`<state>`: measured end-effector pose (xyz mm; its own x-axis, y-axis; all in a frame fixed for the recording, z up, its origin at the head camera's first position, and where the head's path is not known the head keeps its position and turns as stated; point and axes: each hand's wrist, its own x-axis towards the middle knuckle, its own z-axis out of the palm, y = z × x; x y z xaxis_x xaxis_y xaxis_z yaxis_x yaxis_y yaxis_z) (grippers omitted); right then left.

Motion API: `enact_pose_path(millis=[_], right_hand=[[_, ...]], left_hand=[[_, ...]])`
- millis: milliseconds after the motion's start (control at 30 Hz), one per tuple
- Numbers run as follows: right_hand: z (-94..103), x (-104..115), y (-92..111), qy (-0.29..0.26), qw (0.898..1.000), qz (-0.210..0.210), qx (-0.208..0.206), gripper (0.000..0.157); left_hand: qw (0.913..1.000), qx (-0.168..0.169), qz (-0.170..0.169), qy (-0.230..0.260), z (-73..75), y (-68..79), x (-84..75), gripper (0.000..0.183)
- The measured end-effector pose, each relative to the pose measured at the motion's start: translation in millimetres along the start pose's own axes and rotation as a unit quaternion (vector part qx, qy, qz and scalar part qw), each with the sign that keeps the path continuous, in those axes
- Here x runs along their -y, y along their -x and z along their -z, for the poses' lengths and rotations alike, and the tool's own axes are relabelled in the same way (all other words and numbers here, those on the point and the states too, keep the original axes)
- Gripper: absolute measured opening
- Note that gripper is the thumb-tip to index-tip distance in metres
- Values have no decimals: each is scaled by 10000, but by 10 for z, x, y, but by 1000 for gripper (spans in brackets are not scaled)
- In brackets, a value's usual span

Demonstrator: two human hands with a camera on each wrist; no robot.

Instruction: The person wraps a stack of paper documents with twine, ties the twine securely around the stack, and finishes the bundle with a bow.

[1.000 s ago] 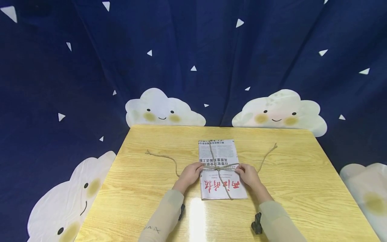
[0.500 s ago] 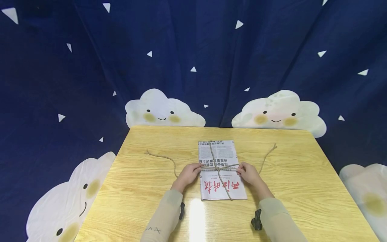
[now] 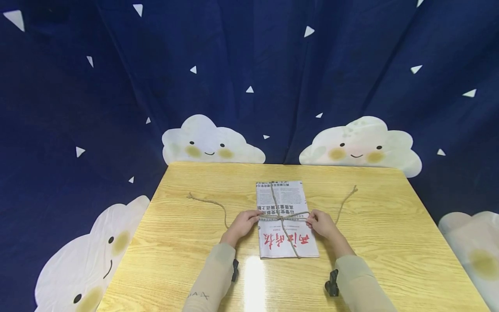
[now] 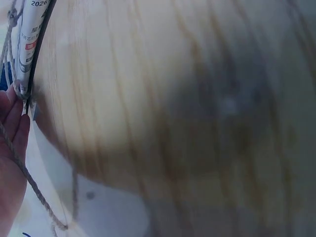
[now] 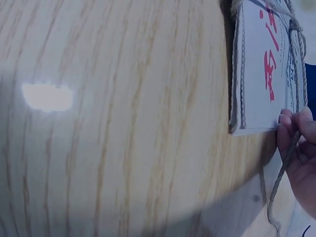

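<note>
A folded stack of newspapers lies near the middle of the table, bound crosswise with brown twine. The strands cross in a knot on its top face. At the stack's left edge my left hand pinches one twine strand; a free tail runs out behind that hand. My right hand pinches the strand at the right edge, and its tail trails away to the upper right. In the right wrist view the twine passes between the right thumb and fingers. In the left wrist view the left hand is partly cut off.
The wooden table has a bright light reflection near its front. Behind it hangs a dark blue curtain with white triangles and smiling clouds. A black wrist device sits under the right sleeve.
My right hand has shifted very slightly outward to the right with the twine. The left hand, the newspapers and the twine tails look nearly the same.
</note>
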<state>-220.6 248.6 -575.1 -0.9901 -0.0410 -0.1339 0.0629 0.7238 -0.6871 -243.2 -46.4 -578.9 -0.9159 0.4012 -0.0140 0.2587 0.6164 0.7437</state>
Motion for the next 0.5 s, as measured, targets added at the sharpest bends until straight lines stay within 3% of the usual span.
enact_pose_path(millis=[500], right_hand=[[51, 44, 41, -443, 9987, 89, 243, 10]], left_hand=[[9993, -39, -245, 294, 12, -9, 50, 31]])
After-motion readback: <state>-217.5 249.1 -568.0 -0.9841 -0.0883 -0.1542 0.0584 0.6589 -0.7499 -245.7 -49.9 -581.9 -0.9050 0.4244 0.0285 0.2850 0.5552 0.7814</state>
